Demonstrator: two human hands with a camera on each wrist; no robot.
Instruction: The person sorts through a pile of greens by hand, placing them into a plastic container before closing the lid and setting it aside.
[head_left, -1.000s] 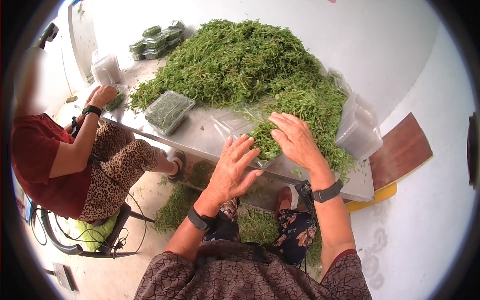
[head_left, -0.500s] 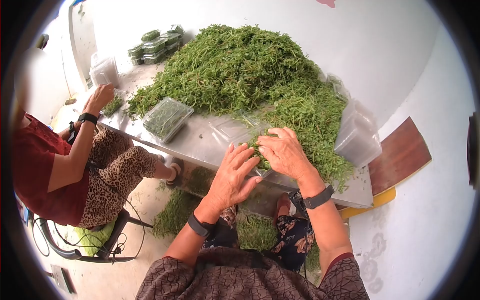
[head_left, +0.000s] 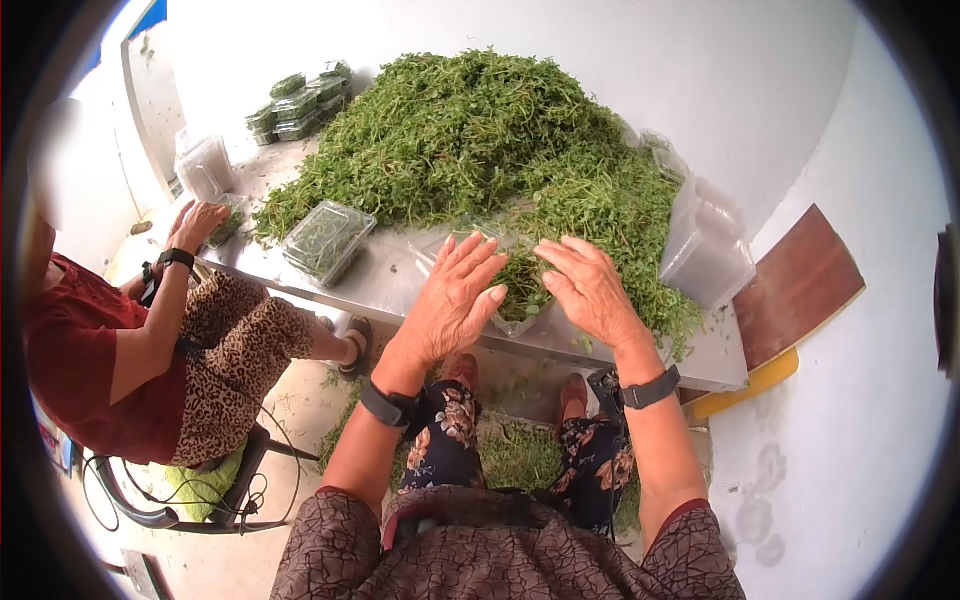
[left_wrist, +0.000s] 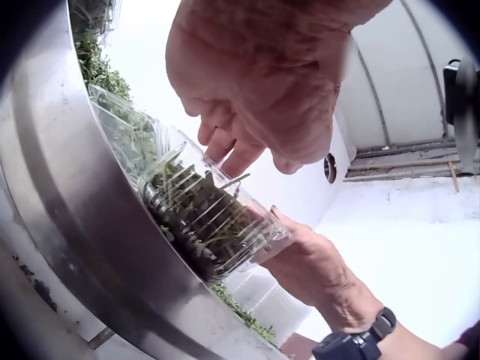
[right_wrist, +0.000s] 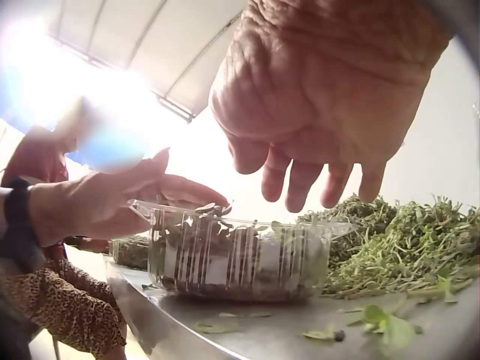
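Observation:
An open clear plastic clamshell box (right_wrist: 238,262) filled with leafy green sprigs (left_wrist: 199,210) sits at the table's near edge. My left hand (head_left: 452,300) is at the box's left side, its fingers extended over the rim. My right hand (head_left: 592,292) is at the right side, fingers stretched out and the palm facing down in the right wrist view. Neither hand grips anything. The clear lid (left_wrist: 127,135) is folded back toward the far side, partly hidden behind my left hand in the head view.
A large heap of greens (head_left: 470,130) covers the table's back. A closed filled box (head_left: 328,243) lies left; several more (head_left: 298,105) are stacked behind. Nested boxes (head_left: 708,245) stand right. At left, another person (head_left: 110,340) sits handling a box. Greens (head_left: 515,455) litter the floor.
My right hand reached in over the box, its fingers on the greens, then drew back to the right. My left hand has shifted slightly left and farther over the table.

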